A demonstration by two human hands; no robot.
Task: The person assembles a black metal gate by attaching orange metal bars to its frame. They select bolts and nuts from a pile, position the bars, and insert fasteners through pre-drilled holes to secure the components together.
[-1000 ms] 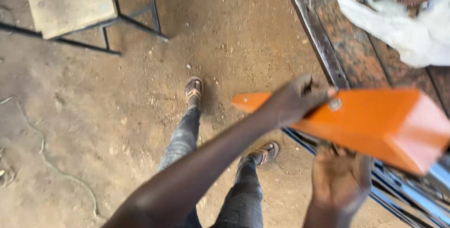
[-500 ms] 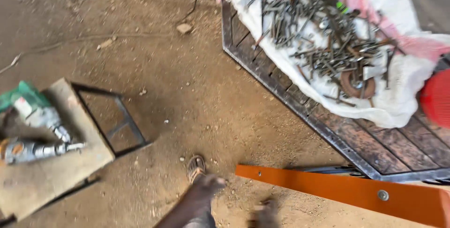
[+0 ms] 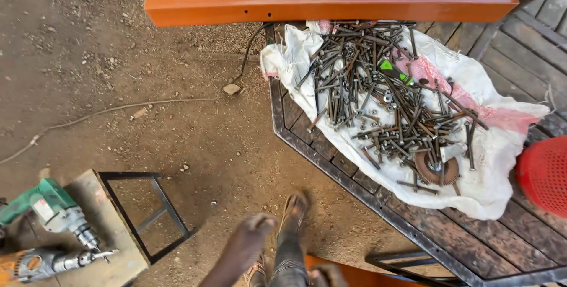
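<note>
My left hand (image 3: 253,232) hangs low in the head view over the dirt floor, blurred, fingers curled, nothing visible in it. My right hand (image 3: 328,275) is cut off by the bottom edge and lies against the end of an orange metal beam (image 3: 366,276); its grip is hidden. Between the hands are my jeans leg and sandalled foot (image 3: 293,210). A second long orange beam (image 3: 331,2) with drilled holes lies across the top, far from both hands.
A white sack cloth (image 3: 496,192) holds several dark bolts (image 3: 384,98) and a grinding disc (image 3: 435,169) on a metal-framed wooden platform (image 3: 348,183). A red basket (image 3: 546,175) is at right. Two drills (image 3: 53,207) lie on a small stand (image 3: 103,204) at lower left.
The view has swung forward. The orange beam I carried has dropped to the bottom edge, the bolt pile has come to the centre, and a second beam shows at the top.
</note>
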